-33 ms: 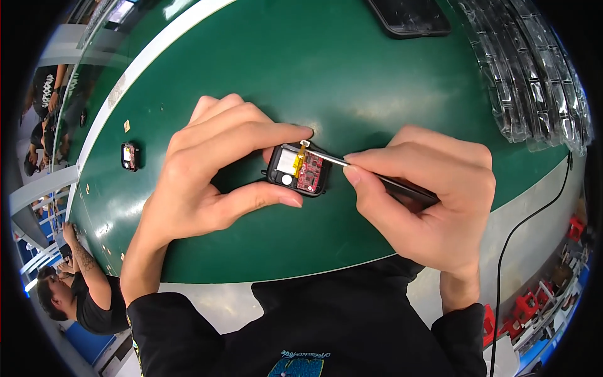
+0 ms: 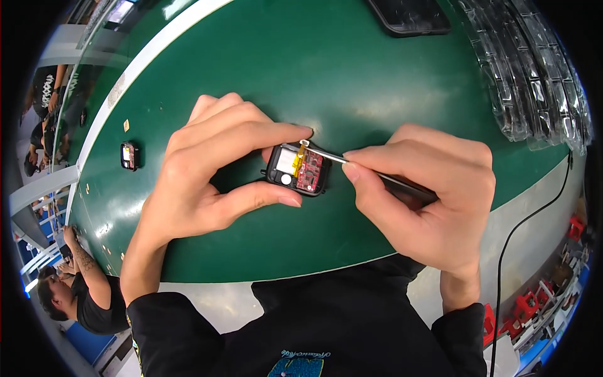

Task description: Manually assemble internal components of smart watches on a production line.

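Note:
My left hand (image 2: 213,163) holds an opened black watch-like case (image 2: 271,182) by its edges, between thumb and fingers, over the table. Inside the case lie a white battery-like block (image 2: 286,161), a strip of yellow tape (image 2: 298,162), a red circuit board (image 2: 310,171) and a round white disc (image 2: 287,179). In a pen-like grip, my right hand (image 2: 433,195) is closed round slim tweezers (image 2: 330,156) with a silver front and dark rear. Their tip meets a small white piece (image 2: 305,142) at the case's upper edge; whether it grips that piece is too small to tell.
A similar open case (image 2: 129,156) lies on the green table (image 2: 295,75) at the left, near small tan bits. At the far right are a black phone-like device (image 2: 411,19) and stacked clear plastic trays (image 2: 521,69). A co-worker (image 2: 88,295) sits at the lower left.

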`<state>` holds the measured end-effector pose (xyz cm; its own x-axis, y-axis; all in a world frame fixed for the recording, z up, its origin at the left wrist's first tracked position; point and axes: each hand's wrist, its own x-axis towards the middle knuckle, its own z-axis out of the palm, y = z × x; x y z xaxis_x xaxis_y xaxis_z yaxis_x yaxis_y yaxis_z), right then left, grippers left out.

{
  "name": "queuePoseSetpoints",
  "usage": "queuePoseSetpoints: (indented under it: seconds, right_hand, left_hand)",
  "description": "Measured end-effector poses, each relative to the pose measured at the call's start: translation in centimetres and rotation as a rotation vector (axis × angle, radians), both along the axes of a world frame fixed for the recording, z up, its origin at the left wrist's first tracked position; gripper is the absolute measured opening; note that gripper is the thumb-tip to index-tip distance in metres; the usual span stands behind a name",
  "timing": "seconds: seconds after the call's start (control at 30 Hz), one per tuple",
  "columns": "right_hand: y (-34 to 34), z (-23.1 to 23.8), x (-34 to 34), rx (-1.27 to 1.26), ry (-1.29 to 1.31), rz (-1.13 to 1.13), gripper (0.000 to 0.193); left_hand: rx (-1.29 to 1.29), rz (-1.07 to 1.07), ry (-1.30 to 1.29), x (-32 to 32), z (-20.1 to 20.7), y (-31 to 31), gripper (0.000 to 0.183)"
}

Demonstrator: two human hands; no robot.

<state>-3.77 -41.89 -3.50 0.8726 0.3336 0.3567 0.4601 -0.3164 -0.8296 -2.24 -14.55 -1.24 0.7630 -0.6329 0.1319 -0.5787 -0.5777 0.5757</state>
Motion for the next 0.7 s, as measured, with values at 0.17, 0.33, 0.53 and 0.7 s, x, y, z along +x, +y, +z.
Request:
queuePoseSetpoints:
  seconds: [0.17,0.33,0.53,0.7]
  right_hand:
    - [-0.07,-0.07,-0.06,0.003,-0.008,-0.008,0.013]
    - [-0.34,0.03,-0.4,-0.038,-0.107,-0.06,0.02]
    - [0.07,-0.72,-0.36,-0.041,-0.22,-0.081,0.026]
    - [0.16,-0.65,-0.33,-0.032,-0.214,-0.081,0.023]
  left_hand:
    - [0.031,-0.025,-0.015,-0.04,0.06,0.1,0.075]
    - [-0.006,0.023,-0.012,-0.47,-0.18,0.06,0.073]
    - [0.028,0.033,-0.029,-0.4,-0.13,0.02,0.07]
    - [0.005,0.012,-0.015,-0.09,-0.22,0.18,0.07]
